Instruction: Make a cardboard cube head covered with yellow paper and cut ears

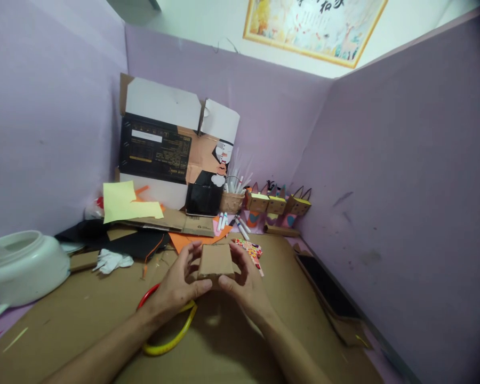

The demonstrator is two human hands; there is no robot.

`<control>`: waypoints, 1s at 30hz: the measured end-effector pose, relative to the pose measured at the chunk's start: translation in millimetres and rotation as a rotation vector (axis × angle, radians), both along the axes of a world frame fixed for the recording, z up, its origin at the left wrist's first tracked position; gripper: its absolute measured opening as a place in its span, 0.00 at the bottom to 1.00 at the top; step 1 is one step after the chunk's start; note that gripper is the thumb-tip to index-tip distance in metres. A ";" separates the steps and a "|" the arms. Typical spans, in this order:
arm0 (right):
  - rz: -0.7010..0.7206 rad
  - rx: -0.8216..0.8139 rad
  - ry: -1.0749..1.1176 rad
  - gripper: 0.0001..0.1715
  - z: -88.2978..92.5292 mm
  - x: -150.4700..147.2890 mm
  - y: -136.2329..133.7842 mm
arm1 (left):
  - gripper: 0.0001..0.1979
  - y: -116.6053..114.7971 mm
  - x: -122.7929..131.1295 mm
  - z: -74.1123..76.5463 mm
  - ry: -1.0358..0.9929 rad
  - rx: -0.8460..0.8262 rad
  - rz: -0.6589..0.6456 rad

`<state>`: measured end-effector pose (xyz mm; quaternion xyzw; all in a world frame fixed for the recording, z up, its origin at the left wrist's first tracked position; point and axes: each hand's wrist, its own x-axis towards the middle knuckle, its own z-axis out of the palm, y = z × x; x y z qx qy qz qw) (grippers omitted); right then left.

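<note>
Between my two hands is a small cardboard box (pixel 216 260), held just above the cardboard-covered table (pixel 296 330). My left hand (pixel 184 274) grips its left side, thumb along the near edge and fingers behind. On the opposite side my right hand (pixel 246 274) is curled the same way, its thumb at the near right corner. Below my left wrist lies a pair of scissors or a loop-shaped tool with a red part and a yellow part (pixel 170 344), partly hidden by the arm. A patterned piece of paper (pixel 250 249) lies just beyond my right hand.
A white pot (pixel 26 269) stands at the left near a crumpled white tissue (pixel 112 261). Behind are an unfolded carton (pixel 156 144), yellow paper (pixel 122 205), a basket of markers (pixel 232 201) and several cardboard figures (pixel 278 205). A dark phone-like slab (pixel 328 285) lies along the right wall.
</note>
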<state>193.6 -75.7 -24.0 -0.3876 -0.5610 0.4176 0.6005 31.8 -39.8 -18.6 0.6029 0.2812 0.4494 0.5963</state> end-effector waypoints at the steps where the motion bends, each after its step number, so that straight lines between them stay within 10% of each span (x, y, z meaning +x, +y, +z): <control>1: 0.011 0.004 -0.007 0.36 0.1 1.2 0.1 | 0.39 0.0 -1.2 1.2 0.009 0.008 0.007; 19: 0.136 0.019 0.100 0.30 2.1 4.6 1.7 | 0.35 0.0 -9.9 11.6 0.060 0.048 0.019; 24: 0.090 -0.206 0.180 0.26 -7.3 6.9 4.6 | 0.27 -0.2 -8.3 16.4 -0.018 -0.282 0.097; 30: 0.149 -0.074 0.043 0.46 -6.5 5.0 1.5 | 0.16 -2.0 -3.0 20.3 -0.081 -0.572 0.056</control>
